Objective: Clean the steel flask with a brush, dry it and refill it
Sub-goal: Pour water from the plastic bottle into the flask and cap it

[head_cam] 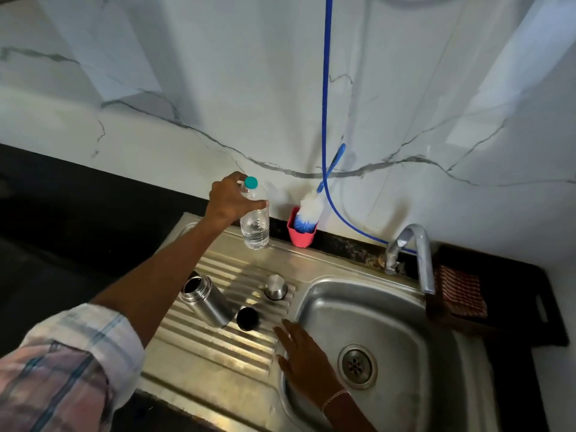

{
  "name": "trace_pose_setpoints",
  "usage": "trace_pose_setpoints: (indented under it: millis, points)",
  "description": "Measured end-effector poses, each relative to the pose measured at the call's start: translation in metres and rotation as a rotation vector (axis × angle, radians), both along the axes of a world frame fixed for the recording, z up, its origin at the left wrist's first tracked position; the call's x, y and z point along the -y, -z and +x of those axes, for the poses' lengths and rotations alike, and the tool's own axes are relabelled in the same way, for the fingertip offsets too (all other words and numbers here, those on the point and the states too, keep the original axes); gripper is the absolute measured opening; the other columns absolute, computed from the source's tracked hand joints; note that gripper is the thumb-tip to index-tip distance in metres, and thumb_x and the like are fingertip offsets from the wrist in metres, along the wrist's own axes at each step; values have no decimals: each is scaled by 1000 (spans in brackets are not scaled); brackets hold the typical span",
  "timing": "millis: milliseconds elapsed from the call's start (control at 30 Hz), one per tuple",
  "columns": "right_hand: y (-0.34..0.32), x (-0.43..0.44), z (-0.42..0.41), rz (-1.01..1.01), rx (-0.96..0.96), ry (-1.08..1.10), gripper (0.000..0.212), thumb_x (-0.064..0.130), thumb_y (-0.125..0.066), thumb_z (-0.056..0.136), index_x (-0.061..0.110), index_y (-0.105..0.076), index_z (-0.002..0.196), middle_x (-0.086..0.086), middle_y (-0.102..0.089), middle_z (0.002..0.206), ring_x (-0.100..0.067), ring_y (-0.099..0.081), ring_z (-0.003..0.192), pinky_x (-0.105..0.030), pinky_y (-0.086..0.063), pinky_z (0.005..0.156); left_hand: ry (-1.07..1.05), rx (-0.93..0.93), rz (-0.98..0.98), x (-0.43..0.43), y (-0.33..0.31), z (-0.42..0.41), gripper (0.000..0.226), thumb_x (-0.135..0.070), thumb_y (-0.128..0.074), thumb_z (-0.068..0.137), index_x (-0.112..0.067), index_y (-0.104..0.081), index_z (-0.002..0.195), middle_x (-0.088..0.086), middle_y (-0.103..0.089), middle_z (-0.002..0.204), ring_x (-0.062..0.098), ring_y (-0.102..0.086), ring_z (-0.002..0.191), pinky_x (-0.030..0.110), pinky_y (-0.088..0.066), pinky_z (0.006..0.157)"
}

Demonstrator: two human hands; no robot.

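Note:
The steel flask [207, 302] stands uncapped on the ribbed drainboard [218, 347], mouth tilted toward me. Its steel cup lid [276, 286] and black stopper [247, 318] lie just right of it. My left hand [232, 199] grips the upper part of a clear plastic water bottle [255, 227] with a teal cap, which stands at the back of the drainboard. My right hand [304, 360] rests flat with fingers spread on the rim between drainboard and basin. The blue-and-white bottle brush [310, 210] stands bristles down in a pink cup [300, 233] against the wall.
The steel sink basin [405, 322] with its drain lies to the right under a bent tap [417, 254]. A blue hose [325, 120] hangs down the marble wall. A red checked cloth [461, 294] lies on the dark counter at the far right.

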State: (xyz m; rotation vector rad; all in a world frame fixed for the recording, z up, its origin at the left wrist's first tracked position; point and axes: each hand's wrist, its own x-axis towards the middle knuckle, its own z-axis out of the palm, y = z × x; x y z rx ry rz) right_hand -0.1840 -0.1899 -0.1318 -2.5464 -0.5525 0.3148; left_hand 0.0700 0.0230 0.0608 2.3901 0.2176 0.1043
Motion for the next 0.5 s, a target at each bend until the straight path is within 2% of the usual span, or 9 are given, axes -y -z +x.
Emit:
trace_pose_setpoints:
  millis: [67, 200, 333, 500]
  points:
    - [12, -7, 5, -43, 90, -25, 59, 41, -39, 97, 23, -33, 153, -7, -35, 161, -28, -39, 145, -40, -45, 110, 5, -12, -12, -4, 7, 10, 79, -52, -96, 60, -17, -64, 124, 0, -72, 109, 26, -64, 115, 45, -53, 102]
    - [30, -16, 17, -111, 96, -92, 61, 31, -53, 95, 22, -34, 153, -8, -29, 163, -31, -32, 148, -46, -42, 113, -2, -26, -53, -8, 14, 24, 79, -47, -97, 62, -14, -64, 126, 6, -73, 117, 21, -68, 110, 40, -54, 102]
    - [38, -23, 21, -158, 97, -142, 59, 40, -49, 97, 28, -35, 153, -7, -19, 167, -31, -16, 154, -50, -28, 120, -6, -29, -63, -16, 17, 32, 79, -51, -96, 62, -16, -64, 126, 2, -72, 114, 20, -68, 109, 36, -54, 101]
    - [45, -30, 18, -193, 99, -163, 62, 46, -43, 99, 27, -29, 156, -8, -10, 168, -32, -6, 155, -53, -26, 120, 77, -34, -28, -23, 20, 36, 78, -49, -95, 66, -16, -59, 127, -6, -64, 103, 14, -62, 101, 29, -50, 93]
